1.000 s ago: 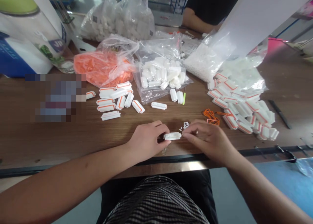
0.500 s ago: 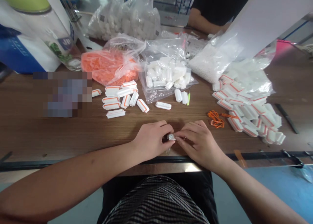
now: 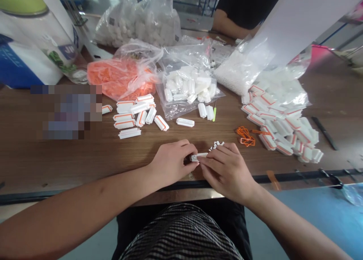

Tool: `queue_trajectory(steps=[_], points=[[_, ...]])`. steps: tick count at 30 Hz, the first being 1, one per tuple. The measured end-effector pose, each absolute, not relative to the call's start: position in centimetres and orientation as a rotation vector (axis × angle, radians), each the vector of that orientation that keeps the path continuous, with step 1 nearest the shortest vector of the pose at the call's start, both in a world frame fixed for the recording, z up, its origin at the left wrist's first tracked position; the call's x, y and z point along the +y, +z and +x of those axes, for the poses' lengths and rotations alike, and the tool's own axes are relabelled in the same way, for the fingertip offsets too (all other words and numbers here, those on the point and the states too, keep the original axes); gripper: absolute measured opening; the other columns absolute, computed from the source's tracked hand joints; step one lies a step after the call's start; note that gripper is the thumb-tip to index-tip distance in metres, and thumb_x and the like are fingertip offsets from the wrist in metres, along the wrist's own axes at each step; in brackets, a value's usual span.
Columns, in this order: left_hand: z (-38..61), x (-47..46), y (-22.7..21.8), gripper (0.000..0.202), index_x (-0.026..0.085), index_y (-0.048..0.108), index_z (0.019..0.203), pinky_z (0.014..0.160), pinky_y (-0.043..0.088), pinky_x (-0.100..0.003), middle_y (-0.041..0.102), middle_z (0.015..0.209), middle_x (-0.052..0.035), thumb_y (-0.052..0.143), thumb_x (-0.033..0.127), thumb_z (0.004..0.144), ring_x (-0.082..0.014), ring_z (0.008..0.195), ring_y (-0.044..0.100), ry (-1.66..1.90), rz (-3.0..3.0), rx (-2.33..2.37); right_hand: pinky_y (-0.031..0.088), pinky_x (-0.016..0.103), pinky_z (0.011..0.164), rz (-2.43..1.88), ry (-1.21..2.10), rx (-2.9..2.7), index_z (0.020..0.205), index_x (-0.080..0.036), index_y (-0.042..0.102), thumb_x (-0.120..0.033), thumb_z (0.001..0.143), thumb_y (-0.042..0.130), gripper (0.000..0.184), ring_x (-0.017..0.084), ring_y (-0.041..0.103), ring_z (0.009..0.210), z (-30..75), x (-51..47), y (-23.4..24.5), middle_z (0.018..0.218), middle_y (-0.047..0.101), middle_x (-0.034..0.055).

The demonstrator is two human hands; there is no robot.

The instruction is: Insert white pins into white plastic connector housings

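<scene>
Near the table's front edge, my left hand [image 3: 175, 160] is closed on one end of a small white plastic housing [image 3: 202, 154]. My right hand [image 3: 227, 165] has its thumb and fingers closed at the housing's other end; whether they also pinch a small part is hidden. Just beyond the right fingers lie several tiny white pieces [image 3: 216, 144]. Loose white housings, some with orange strips [image 3: 124, 124], lie in a group to the left. A single white housing [image 3: 185, 122] rests ahead of my hands. Several orange frames [image 3: 245, 136] lie to the right.
A large pile of white housings with orange strips [image 3: 285, 133] covers the right side, with a black pen-like stick [image 3: 324, 133] beside it. Bags of orange parts [image 3: 119, 78], white covers [image 3: 190, 84] and white granules [image 3: 241, 71] stand behind. Another person's arm [image 3: 232, 23] rests beyond.
My right hand has shifted slightly and now lies over the housing's right end. More of the housing shows between my hands, and tiny white pieces are visible beyond the right fingers. The view has shifted slightly.
</scene>
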State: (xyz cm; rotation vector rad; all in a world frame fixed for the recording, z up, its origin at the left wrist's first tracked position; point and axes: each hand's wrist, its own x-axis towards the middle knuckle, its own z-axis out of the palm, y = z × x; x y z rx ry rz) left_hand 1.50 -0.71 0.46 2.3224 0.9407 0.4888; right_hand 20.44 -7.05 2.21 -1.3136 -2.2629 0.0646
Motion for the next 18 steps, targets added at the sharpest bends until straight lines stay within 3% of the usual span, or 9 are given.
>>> queue_trajectory(steps=[4,7,9,13,15,18], points=[[1.4,-0.7,0.6,0.009,0.021,0.065,0.090,0.063,0.043,-0.025,0.063,0.084,0.0035,0.069,0.026,0.082,-0.0106,0.064,0.056,0.473,2.332,0.930,0.046,0.036,0.074,-1.640,0.266,-1.886,0.089,-0.024,0.074,-0.027,0.091,0.058,0.016,0.019,0.066,0.076,24.3,-7.3,2.6,0.084,0.073,0.0030],[1.4,-0.6,0.6,0.010,0.020,0.065,0.090,0.062,0.044,-0.025,0.064,0.086,0.0025,0.069,0.026,0.083,-0.0104,0.063,0.056,0.480,2.331,0.918,0.047,0.035,0.067,-1.900,0.322,-1.835,0.075,-0.025,0.072,-0.034,0.087,0.059,0.020,0.021,0.066,0.072,27.5,-7.7,2.3,0.077,0.073,0.0016],[1.4,-0.6,0.6,0.011,0.020,0.065,0.091,0.061,0.043,-0.025,0.065,0.087,0.0020,0.069,0.026,0.083,-0.0102,0.063,0.056,0.488,2.323,0.912,0.047,0.034,0.064,-1.940,0.392,-1.816,0.075,-0.025,0.074,-0.036,0.087,0.059,0.021,0.020,0.066,0.069,28.5,-8.0,1.8,0.076,0.073,0.0014],[1.4,-0.5,0.4,0.011,0.019,0.065,0.091,0.058,0.041,-0.024,0.064,0.086,0.0019,0.070,0.026,0.083,-0.0094,0.061,0.054,0.505,2.327,0.900,0.045,0.038,0.076,-1.863,0.344,-1.914,0.083,-0.025,0.075,-0.038,0.089,0.058,0.022,0.021,0.067,0.078,28.1,-8.1,1.0,0.084,0.074,0.0023],[1.3,-0.5,0.3,0.012,0.019,0.064,0.091,0.058,0.040,-0.024,0.064,0.086,0.0020,0.070,0.026,0.083,-0.0091,0.060,0.053,0.517,2.338,0.896,0.042,0.041,0.079,-1.870,0.221,-1.982,0.076,-0.024,0.073,-0.035,0.088,0.058,0.022,0.022,0.066,0.076,27.6,-8.0,0.9,0.078,0.072,0.0023],[1.3,-0.5,0.3,0.012,0.019,0.064,0.091,0.057,0.040,-0.024,0.064,0.086,0.0020,0.070,0.026,0.083,-0.0085,0.059,0.052,0.530,2.345,0.898,0.041,0.038,0.071,-1.982,0.175,-1.978,0.063,-0.022,0.067,-0.034,0.085,0.060,0.026,0.020,0.060,0.061,27.4,-7.7,1.1,0.060,0.065,0.0005]])
